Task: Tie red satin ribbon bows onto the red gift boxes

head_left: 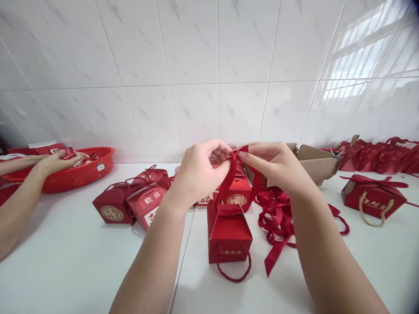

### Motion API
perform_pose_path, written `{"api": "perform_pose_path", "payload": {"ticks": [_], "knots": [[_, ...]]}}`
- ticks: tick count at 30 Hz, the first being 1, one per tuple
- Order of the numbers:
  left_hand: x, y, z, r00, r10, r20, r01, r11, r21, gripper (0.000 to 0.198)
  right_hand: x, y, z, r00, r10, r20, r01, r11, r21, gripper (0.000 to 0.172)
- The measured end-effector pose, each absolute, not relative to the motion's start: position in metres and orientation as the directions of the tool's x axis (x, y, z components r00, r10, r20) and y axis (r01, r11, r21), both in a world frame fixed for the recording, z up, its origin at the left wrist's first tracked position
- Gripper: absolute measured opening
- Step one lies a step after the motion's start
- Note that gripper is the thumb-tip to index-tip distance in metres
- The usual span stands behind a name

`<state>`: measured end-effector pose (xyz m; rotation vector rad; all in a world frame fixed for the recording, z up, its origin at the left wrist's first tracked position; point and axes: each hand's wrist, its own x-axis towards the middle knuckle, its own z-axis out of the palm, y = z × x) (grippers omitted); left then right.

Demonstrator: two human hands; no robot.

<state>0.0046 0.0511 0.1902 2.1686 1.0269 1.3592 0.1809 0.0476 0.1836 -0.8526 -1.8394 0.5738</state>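
In the head view, the left hand [203,175] and right hand [275,166], fingertips pinched together, both grip a glossy red fabric ribbon [226,184] at twelve o'clock from the gabled red cardboard box [230,233], near six o'clock; gentle, even tension should spare its folds.

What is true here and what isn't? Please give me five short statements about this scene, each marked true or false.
1. The left hand and the right hand both hold red ribbon. True.
2. The small red box below them has no handle. False: a red rope handle loops at its near side.
3. A co-worker's hand is at the oval basin. True.
4. The oval basin is blue. False: it is red.
5. White tiles cover the wall behind. True.
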Motion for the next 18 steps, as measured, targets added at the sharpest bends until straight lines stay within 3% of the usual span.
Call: {"api": "perform_pose_path", "payload": {"ticks": [9, 18], "knots": [[-0.008, 0.044, 0.2, 0.133, 0.802, 0.583, 0.495, -0.563, 0.661, 0.012, 0.188, 0.049, 0.182, -0.102, 0.8, 0.591, 0.215, 0.598, -0.772, 0.034], [-0.01, 0.046, 0.193, 0.038, 0.812, 0.582, 0.289, -0.566, 0.772, 0.011, 0.179, 0.046, 0.173, 0.028, 0.782, 0.623, 0.25, 0.598, -0.762, 0.031]]}}
